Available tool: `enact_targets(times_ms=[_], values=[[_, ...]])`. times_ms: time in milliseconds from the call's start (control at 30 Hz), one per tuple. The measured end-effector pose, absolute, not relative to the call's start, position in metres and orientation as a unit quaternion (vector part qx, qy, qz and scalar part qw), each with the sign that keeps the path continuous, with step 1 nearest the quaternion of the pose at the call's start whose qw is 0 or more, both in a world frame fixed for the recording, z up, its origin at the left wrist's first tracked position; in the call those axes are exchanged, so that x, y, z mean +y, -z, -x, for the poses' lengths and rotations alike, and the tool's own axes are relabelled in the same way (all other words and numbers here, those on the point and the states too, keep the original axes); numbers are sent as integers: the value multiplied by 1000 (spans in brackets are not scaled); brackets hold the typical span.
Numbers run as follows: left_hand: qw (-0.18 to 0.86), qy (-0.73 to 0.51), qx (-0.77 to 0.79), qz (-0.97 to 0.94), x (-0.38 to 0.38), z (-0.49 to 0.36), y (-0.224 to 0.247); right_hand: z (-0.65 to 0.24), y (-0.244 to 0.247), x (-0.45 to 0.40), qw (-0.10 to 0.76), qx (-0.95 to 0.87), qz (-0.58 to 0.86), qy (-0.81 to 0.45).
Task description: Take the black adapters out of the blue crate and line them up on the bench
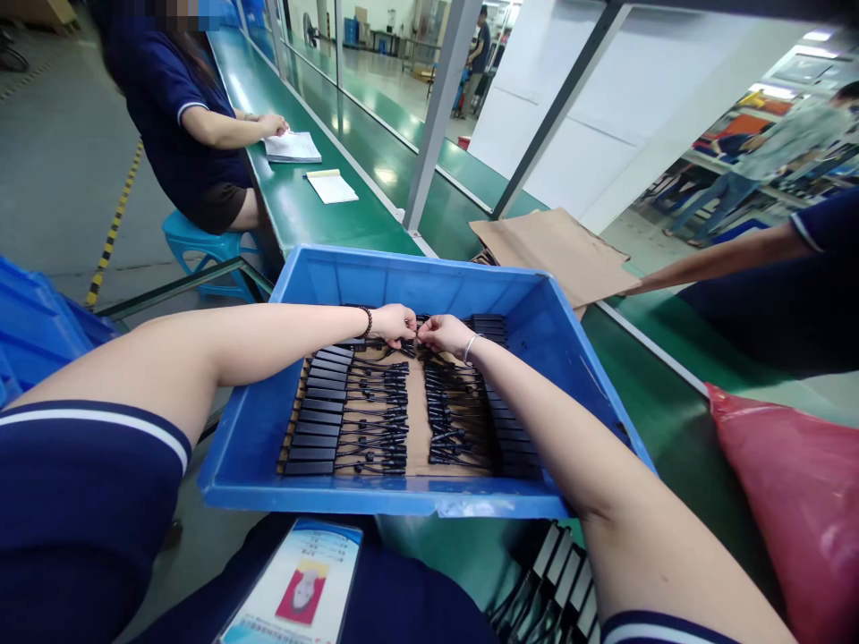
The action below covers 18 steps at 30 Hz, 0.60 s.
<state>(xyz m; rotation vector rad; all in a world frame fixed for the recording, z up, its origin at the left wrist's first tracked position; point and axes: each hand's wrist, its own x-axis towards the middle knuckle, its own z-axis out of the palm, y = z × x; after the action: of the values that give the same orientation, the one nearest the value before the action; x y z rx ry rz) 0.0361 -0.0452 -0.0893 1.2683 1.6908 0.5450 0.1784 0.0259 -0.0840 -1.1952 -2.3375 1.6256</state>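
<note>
Over the far part of a blue plastic crate [416,503], my left hand [395,324] and my right hand [446,335] nearly meet, fingertips pinched together. Each appears to grip a thin black cable end; the fingers partly hide these. Below them lie two columns of flat black box-shaped devices [322,402], one at the crate's left and one at its right. Their short black cables [376,429] with plugs point inward. Brown cardboard [417,420] shows between the columns and under them. My right forearm covers part of the right column.
More black devices with cables [554,572] lie on the green bench [429,546] at front right. Brown cardboard sheets [557,250] lie behind the crate, touched by another person's arm [725,259]. A red bag [792,501] stands right. A seated co-worker [181,125] handles papers [293,148].
</note>
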Motion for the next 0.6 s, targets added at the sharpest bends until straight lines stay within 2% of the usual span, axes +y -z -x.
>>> enact_targets(times_ms=[600], values=[[470, -242, 722, -447, -54, -49, 67, -174, 88, 27, 17, -787, 416, -456]])
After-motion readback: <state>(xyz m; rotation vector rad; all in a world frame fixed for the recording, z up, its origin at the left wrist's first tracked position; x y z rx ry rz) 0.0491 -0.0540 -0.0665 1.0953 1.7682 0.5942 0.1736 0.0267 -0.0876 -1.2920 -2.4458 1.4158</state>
